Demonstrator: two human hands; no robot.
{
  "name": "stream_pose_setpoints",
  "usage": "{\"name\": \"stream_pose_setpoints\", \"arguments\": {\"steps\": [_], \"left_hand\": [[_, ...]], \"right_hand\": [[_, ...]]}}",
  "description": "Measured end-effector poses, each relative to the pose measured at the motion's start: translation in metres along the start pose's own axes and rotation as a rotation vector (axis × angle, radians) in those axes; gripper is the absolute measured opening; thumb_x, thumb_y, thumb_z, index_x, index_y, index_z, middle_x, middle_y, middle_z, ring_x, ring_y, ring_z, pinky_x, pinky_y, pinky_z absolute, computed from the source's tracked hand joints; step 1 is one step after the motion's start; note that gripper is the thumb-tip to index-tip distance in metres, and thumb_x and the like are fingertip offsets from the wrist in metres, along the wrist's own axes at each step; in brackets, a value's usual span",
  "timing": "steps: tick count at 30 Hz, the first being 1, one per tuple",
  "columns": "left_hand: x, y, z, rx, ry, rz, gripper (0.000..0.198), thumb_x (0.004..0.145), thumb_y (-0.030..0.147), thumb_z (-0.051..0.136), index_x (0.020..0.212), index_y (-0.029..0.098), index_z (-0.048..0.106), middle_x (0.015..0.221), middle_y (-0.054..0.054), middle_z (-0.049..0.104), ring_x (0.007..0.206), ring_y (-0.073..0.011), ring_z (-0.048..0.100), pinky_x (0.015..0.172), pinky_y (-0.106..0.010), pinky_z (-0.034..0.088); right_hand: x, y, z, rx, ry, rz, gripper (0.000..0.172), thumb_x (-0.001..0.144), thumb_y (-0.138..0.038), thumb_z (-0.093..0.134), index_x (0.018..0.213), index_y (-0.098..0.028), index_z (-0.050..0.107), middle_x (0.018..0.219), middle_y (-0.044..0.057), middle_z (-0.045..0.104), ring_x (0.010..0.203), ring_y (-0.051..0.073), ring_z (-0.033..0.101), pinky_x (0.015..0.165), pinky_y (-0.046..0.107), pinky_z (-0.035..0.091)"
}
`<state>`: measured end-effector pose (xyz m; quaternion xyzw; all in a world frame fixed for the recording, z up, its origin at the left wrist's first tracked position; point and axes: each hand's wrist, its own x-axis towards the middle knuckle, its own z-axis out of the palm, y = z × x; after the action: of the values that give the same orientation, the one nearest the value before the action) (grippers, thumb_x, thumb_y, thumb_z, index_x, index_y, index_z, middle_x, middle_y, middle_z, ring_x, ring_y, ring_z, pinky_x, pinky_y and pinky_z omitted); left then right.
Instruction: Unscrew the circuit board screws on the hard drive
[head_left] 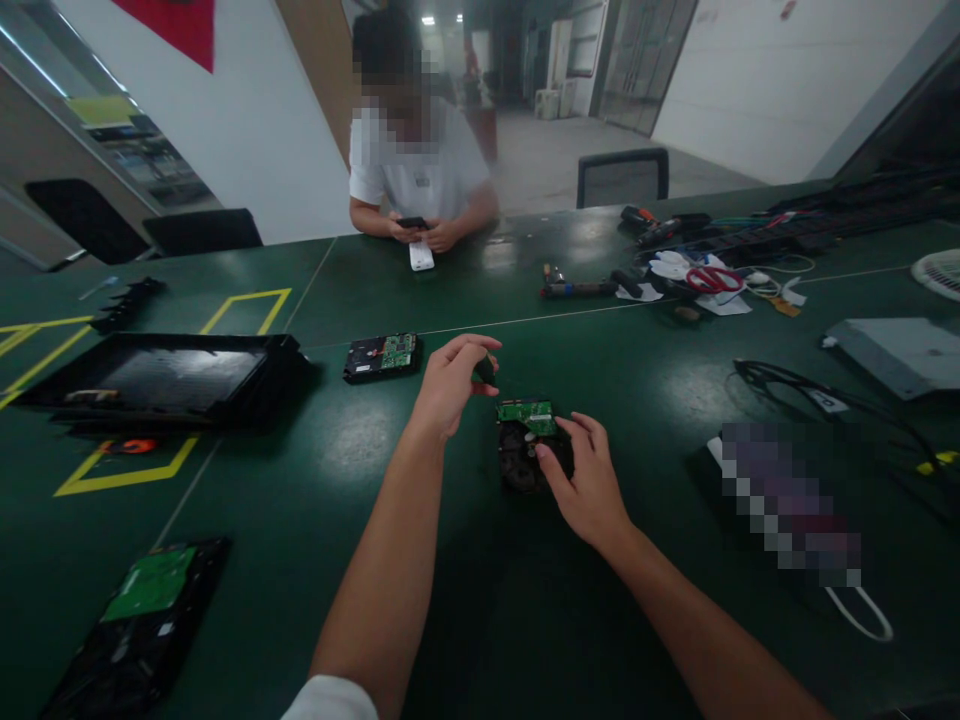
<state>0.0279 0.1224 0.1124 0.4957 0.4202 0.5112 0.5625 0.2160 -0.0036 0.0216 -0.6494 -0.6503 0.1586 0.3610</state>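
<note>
The left hand (452,383) is pinching a dark tool (486,371); the right hand (591,482), fingers parted, is touching the drive (517,460) to its left.

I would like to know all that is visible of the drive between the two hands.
The drive is a dark box, metal by its look, lying flat on the green table. A green circuit board is at its far end; nearer is a dark face with a silvery round part. The right hand is at its right side, thumb over the face, seemingly touching. The left hand is near its far left corner, apparently not touching. Markings are too small to read.
</note>
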Motion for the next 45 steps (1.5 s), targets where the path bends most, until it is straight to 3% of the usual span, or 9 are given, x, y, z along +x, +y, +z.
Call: {"name": "stream_pose_setpoints", "arguments": {"steps": [2,4,7,13,19,25,29,35,45], "left_hand": [[-0.001,0.000,0.001,-0.022,-0.008,-0.012,0.018,0.081,0.029,0.060,0.094,0.019,0.069,0.083,-0.007,0.068,0.079,-0.0188,0.065,0.050,-0.024,0.054],[-0.001,0.000,0.004,-0.059,-0.019,-0.026,0.018,0.081,0.029,0.061,0.096,0.019,0.065,0.083,-0.006,0.069,0.079,-0.0195,0.067,0.050,-0.024,0.054],[-0.002,-0.002,0.006,-0.123,-0.052,-0.055,0.019,0.082,0.031,0.063,0.096,0.019,0.061,0.085,-0.007,0.071,0.081,-0.0204,0.069,0.052,-0.026,0.056],[0.001,-0.003,0.003,-0.060,-0.018,0.005,0.013,0.080,0.030,0.060,0.080,0.019,0.067,0.091,-0.007,0.068,0.083,-0.0173,0.063,0.046,-0.019,0.045],[0.003,-0.006,0.000,0.026,0.029,0.042,0.021,0.081,0.033,0.057,0.081,0.020,0.074,0.081,-0.006,0.064,0.071,-0.0154,0.059,0.040,-0.019,0.037],[0.004,-0.010,0.006,-0.046,0.063,0.024,0.016,0.080,0.031,0.058,0.086,0.020,0.067,0.076,-0.004,0.066,0.069,-0.0160,0.063,0.042,-0.020,0.042],[0.003,-0.009,0.007,-0.092,0.043,0.019,0.014,0.081,0.033,0.058,0.087,0.020,0.061,0.077,-0.004,0.067,0.069,-0.0174,0.065,0.039,-0.020,0.039],[0.001,-0.005,0.005,-0.086,0.000,0.012,0.017,0.083,0.036,0.059,0.084,0.020,0.062,0.085,-0.005,0.066,0.080,-0.0180,0.065,0.054,-0.025,0.055],[0.004,-0.012,0.005,0.009,0.025,0.090,0.017,0.085,0.035,0.060,0.079,0.021,0.067,0.084,-0.003,0.060,0.076,-0.0142,0.058,0.046,-0.018,0.047]], "right_hand": [[0.005,0.008,-0.007,0.000,0.044,0.038,0.047,0.100,-0.050,0.049,0.136,-0.020,0.058,0.134,0.016,0.053,0.117,0.029,0.060,0.098,0.046,0.053],[0.009,0.018,-0.012,-0.001,0.042,0.061,0.042,0.101,-0.047,0.049,0.129,-0.019,0.063,0.118,0.013,0.062,0.094,0.024,0.066,0.084,0.041,0.056],[0.012,0.028,-0.013,0.044,-0.002,0.061,0.036,0.101,-0.042,0.049,0.124,-0.021,0.066,0.104,0.008,0.070,0.086,0.021,0.067,0.081,0.038,0.055],[0.014,0.028,-0.011,0.059,-0.089,-0.003,0.036,0.103,-0.038,0.044,0.126,-0.024,0.068,0.114,0.007,0.074,0.100,0.023,0.069,0.087,0.037,0.053],[0.011,0.026,-0.011,-0.055,-0.170,-0.038,0.043,0.105,-0.043,0.041,0.140,-0.027,0.061,0.102,0.006,0.071,0.086,0.021,0.066,0.076,0.035,0.053],[0.010,0.027,-0.008,-0.095,-0.181,-0.043,0.045,0.105,-0.047,0.038,0.138,-0.028,0.062,0.101,0.006,0.071,0.082,0.020,0.065,0.074,0.034,0.052],[0.011,0.027,-0.008,-0.094,-0.189,-0.035,0.045,0.105,-0.047,0.038,0.139,-0.028,0.061,0.104,0.005,0.071,0.081,0.020,0.065,0.073,0.034,0.052],[0.011,0.026,-0.008,-0.094,-0.179,-0.050,0.044,0.105,-0.046,0.039,0.137,-0.027,0.062,0.103,0.006,0.071,0.085,0.021,0.066,0.072,0.034,0.051],[0.011,0.028,-0.006,-0.071,-0.157,-0.040,0.043,0.104,-0.045,0.041,0.137,-0.028,0.063,0.103,0.006,0.072,0.081,0.020,0.066,0.072,0.035,0.052]]}}
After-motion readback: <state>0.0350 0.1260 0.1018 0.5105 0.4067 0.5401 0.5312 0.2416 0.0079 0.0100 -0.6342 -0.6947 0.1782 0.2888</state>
